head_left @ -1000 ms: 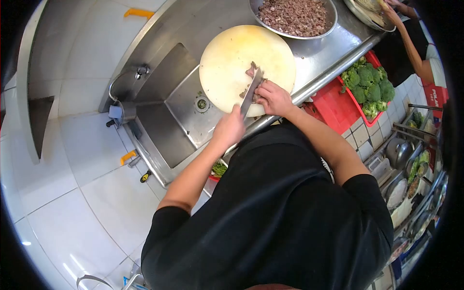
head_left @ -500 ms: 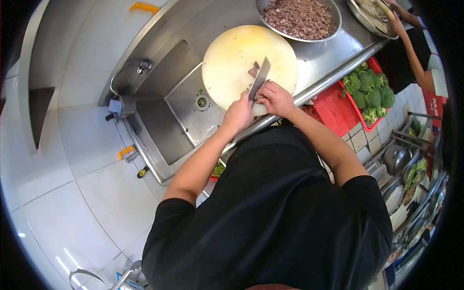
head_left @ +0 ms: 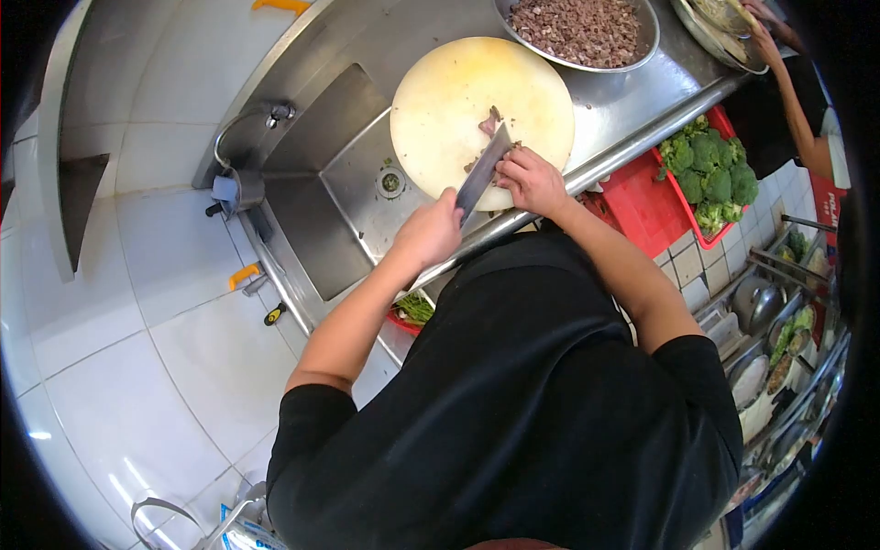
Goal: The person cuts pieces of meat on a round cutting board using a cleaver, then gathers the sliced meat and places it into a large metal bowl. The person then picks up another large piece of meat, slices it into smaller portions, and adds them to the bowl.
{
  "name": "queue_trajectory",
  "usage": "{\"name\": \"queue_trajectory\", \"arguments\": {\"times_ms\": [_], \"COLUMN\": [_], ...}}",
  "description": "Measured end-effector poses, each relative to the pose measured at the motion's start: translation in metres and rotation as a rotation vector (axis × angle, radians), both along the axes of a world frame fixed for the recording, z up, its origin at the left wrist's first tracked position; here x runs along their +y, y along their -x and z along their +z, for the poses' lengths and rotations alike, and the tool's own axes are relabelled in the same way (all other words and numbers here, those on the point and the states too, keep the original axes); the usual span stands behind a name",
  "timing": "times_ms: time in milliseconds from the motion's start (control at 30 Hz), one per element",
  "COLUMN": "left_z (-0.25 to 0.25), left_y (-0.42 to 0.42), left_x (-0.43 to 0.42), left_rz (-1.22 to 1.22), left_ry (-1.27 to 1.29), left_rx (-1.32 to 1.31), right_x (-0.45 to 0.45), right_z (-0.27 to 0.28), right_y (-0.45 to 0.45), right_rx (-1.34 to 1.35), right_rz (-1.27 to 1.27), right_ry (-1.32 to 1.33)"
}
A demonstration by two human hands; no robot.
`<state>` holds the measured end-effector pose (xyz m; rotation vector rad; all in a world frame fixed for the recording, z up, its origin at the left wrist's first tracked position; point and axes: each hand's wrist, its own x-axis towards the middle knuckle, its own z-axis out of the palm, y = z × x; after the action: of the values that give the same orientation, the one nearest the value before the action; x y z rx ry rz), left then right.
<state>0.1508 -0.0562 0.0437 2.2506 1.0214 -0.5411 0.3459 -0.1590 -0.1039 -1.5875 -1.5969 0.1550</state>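
My left hand (head_left: 431,229) is closed around the handle of a cleaver (head_left: 481,174). Its blade slants across a round, pale cutting board (head_left: 445,101), beside the fingers of my right hand (head_left: 534,181). Those right fingers are curled down at the board's near side, pressed on something, probably meat, that they mostly hide. Just past the blade tip lies a brownish-pink piece of meat (head_left: 490,122), and small scraps are scattered around it. A metal bowl (head_left: 653,41) of chopped brown meat (head_left: 577,32) stands behind the board.
Left of the board is a steel sink (head_left: 316,225) with a drain (head_left: 390,182). A red crate (head_left: 704,240) of broccoli (head_left: 710,165) sits at the right, beyond the counter edge. Another person's arm (head_left: 793,101) reaches to a bowl (head_left: 706,41) at the upper right.
My left hand has drawn the cleaver back, down and to the left, away from my right fingers. My right hand has shifted slightly right. The view has moved a little.
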Motion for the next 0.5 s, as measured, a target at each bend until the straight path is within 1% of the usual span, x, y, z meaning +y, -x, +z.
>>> {"name": "queue_trajectory", "arguments": {"times_ms": [100, 133, 167, 267, 333, 400, 467, 500], "left_z": [-0.046, -0.051, -0.050, -0.029, -0.028, -0.047, -0.063, -0.077], "left_y": [-0.038, -0.048, -0.045, -0.016, 0.009, -0.010, -0.038, -0.039], "left_x": [0.007, 0.008, 0.006, -0.007, -0.020, -0.026, -0.012, -0.006], "left_rz": [0.016, 0.020, 0.007, -0.008, 0.012, 0.047, 0.069, 0.055], "left_ry": [-0.015, -0.018, -0.013, -0.010, -0.002, -0.029, -0.052, -0.071], "left_rx": [-0.091, -0.128, -0.105, -0.030, 0.034, -0.047, -0.175, -0.188], "right_x": [0.000, -0.001, -0.002, -0.002, -0.003, -0.004, -0.003, -0.006], "right_z": [-0.004, -0.003, -0.002, -0.003, 0.000, -0.005, -0.006, -0.006], "right_y": [-0.003, -0.002, -0.002, -0.002, -0.001, -0.002, -0.005, -0.003], "right_rx": [-0.014, 0.002, 0.014, 0.024, 0.008, 0.025, 0.021, 0.031], "right_rz": [0.007, 0.007, 0.006, -0.019, -0.035, -0.018, 0.001, -0.007], "right_ry": [-0.022, -0.004, 0.012, 0.006, 0.001, 0.020, 0.026, 0.041]}}
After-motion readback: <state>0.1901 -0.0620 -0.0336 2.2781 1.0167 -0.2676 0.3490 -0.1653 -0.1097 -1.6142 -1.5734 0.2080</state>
